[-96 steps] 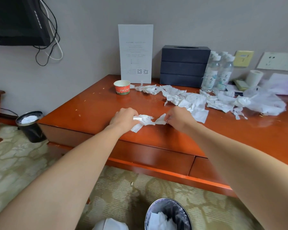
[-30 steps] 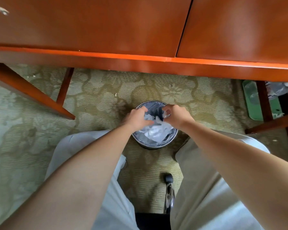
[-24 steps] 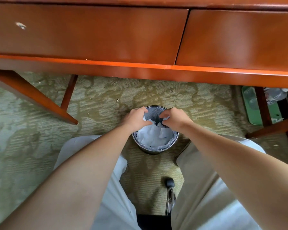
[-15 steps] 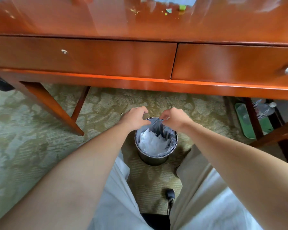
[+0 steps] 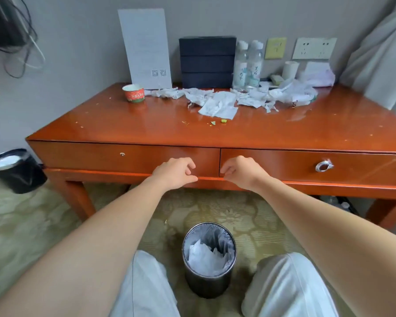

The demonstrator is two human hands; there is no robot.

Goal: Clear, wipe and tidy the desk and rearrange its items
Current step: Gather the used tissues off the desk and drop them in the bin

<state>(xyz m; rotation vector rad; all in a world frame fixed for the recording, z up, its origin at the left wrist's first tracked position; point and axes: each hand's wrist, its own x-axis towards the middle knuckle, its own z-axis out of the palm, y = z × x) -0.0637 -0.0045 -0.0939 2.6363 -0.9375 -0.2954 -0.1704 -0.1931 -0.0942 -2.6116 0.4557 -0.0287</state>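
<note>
Okay — left hand [image 5: 174,173] and right hand [image 5: 242,172] empty, fingers [image 5: 189,166] loosely curled. Tissues [image 5: 218,107] lie beyond the fingertips — bunch them tight, bin [image 5: 206,284] sits below.

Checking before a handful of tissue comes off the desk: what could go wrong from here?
The water bottles stand right behind the crumpled tissues; a sweeping grab may topple them. The bin on the carpet already holds a heap of tissue, so more might spill over.
</note>
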